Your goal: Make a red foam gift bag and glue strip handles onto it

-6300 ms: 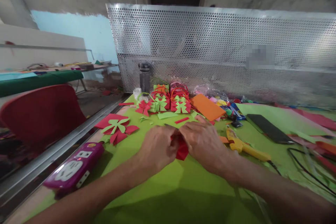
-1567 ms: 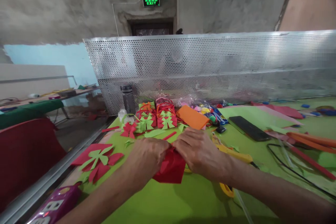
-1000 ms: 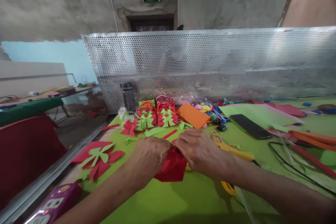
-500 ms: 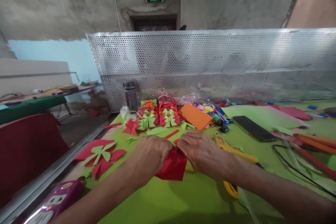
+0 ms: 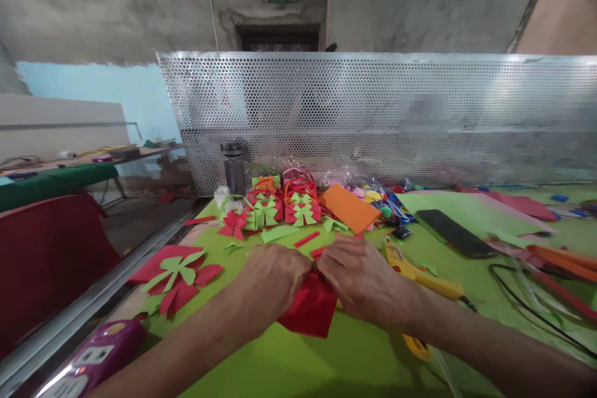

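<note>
Both hands meet over a piece of red paper (image 5: 311,310) above the green tabletop sheet. My left hand (image 5: 278,273) is closed on its upper left part, and my right hand (image 5: 359,273) grips the upper right; the fingertips are mostly hidden behind the knuckles. The red paper hangs below the hands with a folded lower edge. Just beyond lie small red strips (image 5: 308,239). A yellow glue gun (image 5: 426,277) rests beside my right forearm, and yellow scissor handles (image 5: 416,347) show partly beneath that arm.
Small paper bags with bows (image 5: 302,208) stand at the back near a grey bottle (image 5: 233,168). An orange paper piece (image 5: 349,207) and a black phone (image 5: 454,233) lie to the right. Cut paper bows (image 5: 175,273) and a purple power strip (image 5: 105,351) are at left.
The red paper has shifted slightly down and to the right in view, still held by both hands. The camera view has also moved a little.
</note>
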A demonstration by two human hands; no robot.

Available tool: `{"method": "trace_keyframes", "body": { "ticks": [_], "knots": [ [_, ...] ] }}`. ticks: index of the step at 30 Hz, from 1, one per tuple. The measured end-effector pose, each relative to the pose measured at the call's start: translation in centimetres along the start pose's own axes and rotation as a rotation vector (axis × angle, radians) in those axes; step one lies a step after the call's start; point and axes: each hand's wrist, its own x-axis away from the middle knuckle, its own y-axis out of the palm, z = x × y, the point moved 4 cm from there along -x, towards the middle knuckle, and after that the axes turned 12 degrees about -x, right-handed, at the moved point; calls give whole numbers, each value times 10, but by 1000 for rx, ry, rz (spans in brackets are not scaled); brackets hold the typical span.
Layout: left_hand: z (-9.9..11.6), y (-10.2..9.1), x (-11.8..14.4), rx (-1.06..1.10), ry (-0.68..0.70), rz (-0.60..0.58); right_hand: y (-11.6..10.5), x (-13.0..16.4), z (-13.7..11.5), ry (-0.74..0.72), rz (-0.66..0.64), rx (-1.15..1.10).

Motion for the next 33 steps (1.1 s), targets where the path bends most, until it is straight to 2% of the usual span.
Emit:
{"method": "trace_keyframes", "body": {
  "ticks": [11, 15, 19, 25, 29, 33],
  "knots": [
    [0, -5, 0, 147, 11, 38, -2, -1, -1, -22, 38, -15],
    [0, -5, 0, 132, -14, 9, 0, -1, 1, 10, 31, -10],
    [0, -5, 0, 94, -16, 46, -1, 0, 4, 66, 36, -7],
    [-5, -2, 0, 102, -35, 66, 0, -2, 1, 42, 22, -26],
    [-14, -11, 0, 104, -71, 61, -8, -2, 9, 153, 163, -191],
    [-23, -28, -1, 175, -121, 181, -23, 0, 21, 292, 363, -428]
  ]
}}
